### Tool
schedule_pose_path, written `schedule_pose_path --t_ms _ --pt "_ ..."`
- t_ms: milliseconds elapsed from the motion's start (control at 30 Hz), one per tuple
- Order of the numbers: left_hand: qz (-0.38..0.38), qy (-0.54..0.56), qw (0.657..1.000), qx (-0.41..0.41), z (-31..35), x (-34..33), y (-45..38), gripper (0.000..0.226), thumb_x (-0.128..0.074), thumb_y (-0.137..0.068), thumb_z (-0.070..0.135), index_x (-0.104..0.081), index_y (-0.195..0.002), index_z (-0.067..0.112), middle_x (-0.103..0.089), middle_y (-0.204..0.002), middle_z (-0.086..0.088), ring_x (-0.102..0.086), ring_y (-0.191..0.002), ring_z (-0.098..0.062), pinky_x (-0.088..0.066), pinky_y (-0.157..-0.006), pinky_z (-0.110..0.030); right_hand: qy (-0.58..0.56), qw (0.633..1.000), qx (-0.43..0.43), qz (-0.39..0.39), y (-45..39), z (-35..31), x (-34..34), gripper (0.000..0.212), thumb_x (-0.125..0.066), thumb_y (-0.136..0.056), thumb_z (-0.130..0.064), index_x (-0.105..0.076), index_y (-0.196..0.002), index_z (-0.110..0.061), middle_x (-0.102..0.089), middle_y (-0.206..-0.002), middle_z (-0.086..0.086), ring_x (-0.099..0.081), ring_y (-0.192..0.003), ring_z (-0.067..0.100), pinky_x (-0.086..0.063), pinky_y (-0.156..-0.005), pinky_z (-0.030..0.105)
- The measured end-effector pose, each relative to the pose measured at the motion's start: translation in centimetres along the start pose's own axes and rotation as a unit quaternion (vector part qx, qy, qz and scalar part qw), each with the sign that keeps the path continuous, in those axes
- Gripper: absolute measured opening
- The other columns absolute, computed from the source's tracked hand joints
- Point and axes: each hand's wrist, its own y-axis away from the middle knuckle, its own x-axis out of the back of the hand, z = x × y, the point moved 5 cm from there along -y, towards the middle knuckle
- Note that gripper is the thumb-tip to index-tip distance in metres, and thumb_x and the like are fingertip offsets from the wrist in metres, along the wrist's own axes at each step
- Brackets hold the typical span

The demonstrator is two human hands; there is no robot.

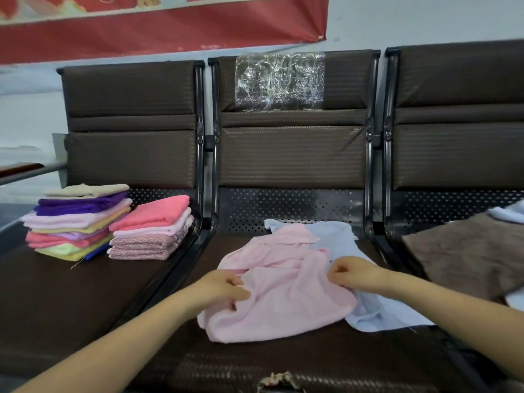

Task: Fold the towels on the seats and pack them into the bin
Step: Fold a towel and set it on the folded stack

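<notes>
Seat-top: hands (224,287) pinching pink towel (283,302)

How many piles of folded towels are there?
2, both on the left seat: a tall pile near its left side and a shorter pile beside it on the right. Others may lie outside the picture.

Single head-worn wide-angle view, looking forward and down over middle seat (283,350) of row of three. Near field: both forearms and towel-strewn cushion, close below lens. Far field: backrests, pale wall (425,21), red banner (170,26) at top edge. Edges bowed by wide-angle lens. No second view.
</notes>
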Motion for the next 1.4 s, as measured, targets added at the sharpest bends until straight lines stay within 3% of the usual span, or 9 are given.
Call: schedule_pose_path --t_ms 133,267,433,600,700,833,1033,1167,1400 --pt "0.033 0.045 0.998 -0.03 1.3 0.0 0.5 0.029 -0.075 -0.079 0.031 -0.063 -0.101 0.015 -0.064 -0.096 -0.003 -0.062 -0.071 -0.014 -0.052 -0.068 -0.028 0.063 0.997 -0.047 -0.015 1.2 0.8 -0.4 0.049 -0.069 -0.077 -0.046 -0.032 -0.059 -0.021 -0.028 -0.057 -0.004 -0.031 -0.054 0.013 -0.023 -0.051 0.025" --pt "-0.009 -0.222 0.974 0.05 0.4 -0.5 1.7 0.064 -0.063 -0.072 0.07 -0.056 -0.114 0.022 -0.059 -0.115 -0.001 -0.055 -0.09 -0.014 -0.045 -0.072 -0.028 0.037 0.999 -0.007 -0.032 2.2 0.6 -1.6 0.031 -0.064 -0.086 -0.031 -0.045 -0.069 -0.014 -0.044 -0.065 -0.001 -0.041 -0.06 0.012 -0.031 -0.055 0.023" --pt "0.026 -0.254 0.967 0.003 -0.5 -0.7 3.0 0.046 -0.062 -0.085 0.047 -0.037 -0.059 0.019 -0.036 -0.064 0.004 -0.034 -0.059 -0.011 -0.024 -0.053 -0.026 -0.021 0.989 0.082 0.122 3.2 -1.1 0.5 0.043 -0.056 -0.095 -0.021 -0.036 -0.057 -0.015 -0.035 -0.057 -0.001 -0.033 -0.057 0.012 -0.026 -0.056 0.027" --pt "0.126 0.048 0.991 -0.026 0.8 0.3 4.0 0.025 -0.055 -0.095 0.031 -0.07 -0.09 0.012 -0.066 -0.091 -0.001 -0.06 -0.085 -0.017 -0.044 -0.076 -0.027 -0.113 0.97 0.113 0.185 4.6 -2.7 3.0 0.037 -0.049 -0.098 -0.019 -0.054 -0.071 0.007 -0.051 -0.069 0.005 -0.047 -0.07 0.017 -0.04 -0.068 0.032" --pt "0.175 0.296 0.934 -0.095 2.4 2.9 5.1 0.021 -0.05 -0.097 0.018 -0.07 -0.103 0.015 -0.069 -0.112 -0.01 -0.063 -0.104 -0.022 -0.047 -0.093 -0.034 -0.253 0.942 0.108 0.193 6.0 -3.7 5.6 0.032 -0.045 -0.099 -0.018 -0.064 -0.097 0.007 -0.065 -0.086 0.012 -0.059 -0.078 0.024 -0.053 -0.072 0.036" --pt "0.153 0.393 0.903 -0.079 3.1 3.6 7.0 0.02 -0.046 -0.099 0.015 -0.065 -0.1 0.011 -0.07 -0.098 -0.005 -0.064 -0.093 -0.019 -0.049 -0.079 -0.032 -0.394 0.905 0.055 0.153 7.4 -3.3 7.7 0.024 -0.049 -0.099 -0.017 -0.065 -0.1 0.0 -0.063 -0.095 0.016 -0.058 -0.086 0.026 -0.047 -0.073 0.032" --pt "0.012 0.065 0.995 0.068 -0.7 0.4 7.2 0.019 -0.065 -0.08 0.029 -0.066 -0.086 0.011 -0.07 -0.091 -0.012 -0.064 -0.072 -0.021 -0.05 -0.063 -0.025 -0.118 0.982 -0.147 0.006 8.3 0.9 4.8 0.025 -0.057 -0.093 -0.015 -0.066 -0.1 0.008 -0.064 -0.079 0.026 -0.058 -0.064 0.025 -0.051 -0.058 0.03" --pt "-0.011 -0.168 0.978 0.121 -1.4 0.2 5.5 0.03 -0.047 -0.096 0.044 -0.058 -0.091 0.016 -0.056 -0.089 0.0 -0.06 -0.077 -0.015 -0.051 -0.049 -0.024 0.113 0.97 -0.206 -0.063 7.3 2.8 2.8 0.02 -0.059 -0.088 -0.02 -0.066 -0.081 -0.003 -0.062 -0.066 0.007 -0.053 -0.047 0.018 -0.049 -0.051 0.023" --pt "0.11 -0.2 0.969 0.095 -0.9 4.1 -1.2 0.044 -0.04 -0.097 0.041 -0.063 -0.098 0.003 -0.065 -0.089 -0.013 -0.069 -0.085 -0.03 -0.06 -0.072 -0.036 0.153 0.978 0.028 0.142 0.5 -3.5 1.8 0.02 -0.06 -0.091 -0.037 -0.064 -0.1 -0.02 -0.063 -0.089 -0.002 -0.058 -0.084 0.018 -0.044 -0.073 0.029"
